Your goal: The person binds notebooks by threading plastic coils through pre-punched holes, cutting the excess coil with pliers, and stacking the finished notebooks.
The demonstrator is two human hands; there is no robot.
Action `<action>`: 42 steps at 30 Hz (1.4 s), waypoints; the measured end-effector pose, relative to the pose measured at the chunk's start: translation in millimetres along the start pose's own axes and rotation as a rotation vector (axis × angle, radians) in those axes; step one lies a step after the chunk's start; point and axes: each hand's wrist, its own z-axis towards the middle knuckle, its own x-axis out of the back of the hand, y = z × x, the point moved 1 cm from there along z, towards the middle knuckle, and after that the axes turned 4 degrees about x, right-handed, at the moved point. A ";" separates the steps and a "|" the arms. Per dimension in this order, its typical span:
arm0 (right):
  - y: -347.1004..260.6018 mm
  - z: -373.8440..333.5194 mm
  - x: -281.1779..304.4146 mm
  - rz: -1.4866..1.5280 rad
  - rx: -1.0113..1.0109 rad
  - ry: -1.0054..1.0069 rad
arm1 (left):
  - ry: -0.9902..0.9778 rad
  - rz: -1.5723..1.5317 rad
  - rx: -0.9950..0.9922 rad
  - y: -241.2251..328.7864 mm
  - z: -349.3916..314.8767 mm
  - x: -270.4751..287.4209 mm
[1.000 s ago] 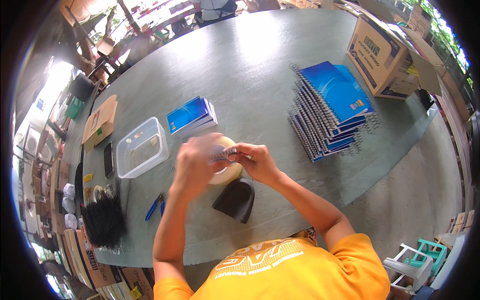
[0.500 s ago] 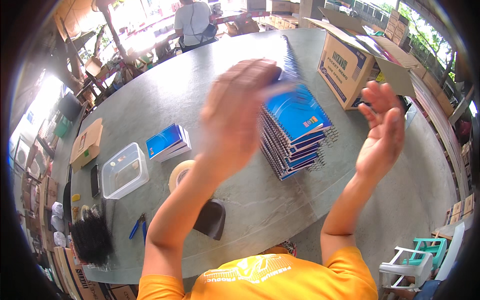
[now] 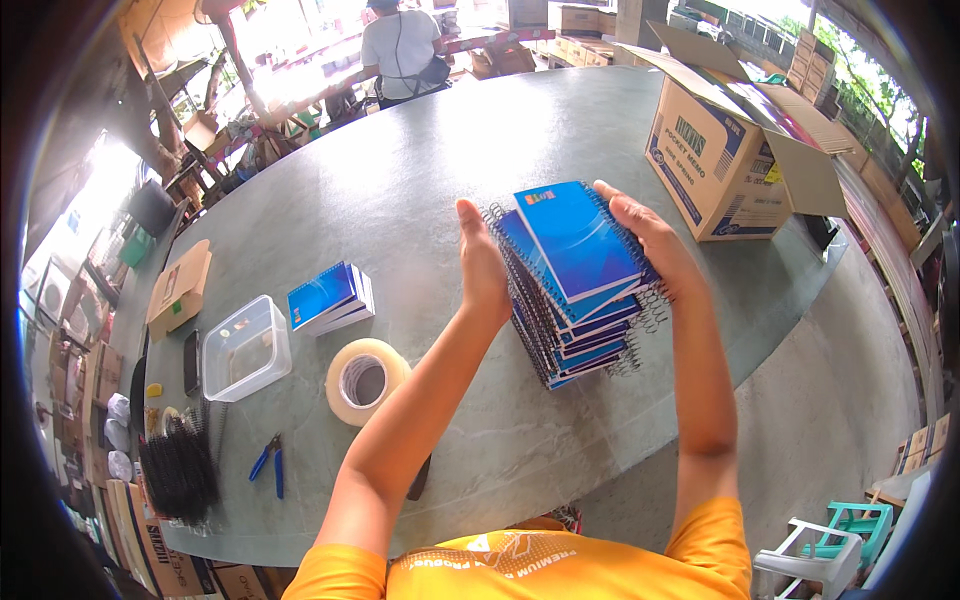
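A tall stack of blue spiral-bound notebooks stands on the table between my hands. The top notebook has its wire coil along the right edge; coils from those below stick out on both sides. My left hand is upright at the stack's left side, fingers stretched out; whether it touches the coils I cannot tell. Against the right side rests my right hand, its fingers extended along the top notebook's coil. Neither hand is wrapped around anything.
Left of my left arm are a roll of tape, a small notebook pile, a clear plastic box, blue pliers and black coils. An open carton stands at far right. Another person is beyond the table.
My hands have come down from above to the stack's two sides. A notebook with its coil on the right now tops the stack; before, the top one's coil was on the left.
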 end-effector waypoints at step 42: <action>135.7 -5.0 -260.1 0.481 0.024 -0.383 | 0.028 -0.071 -0.169 30.2 -88.1 298.8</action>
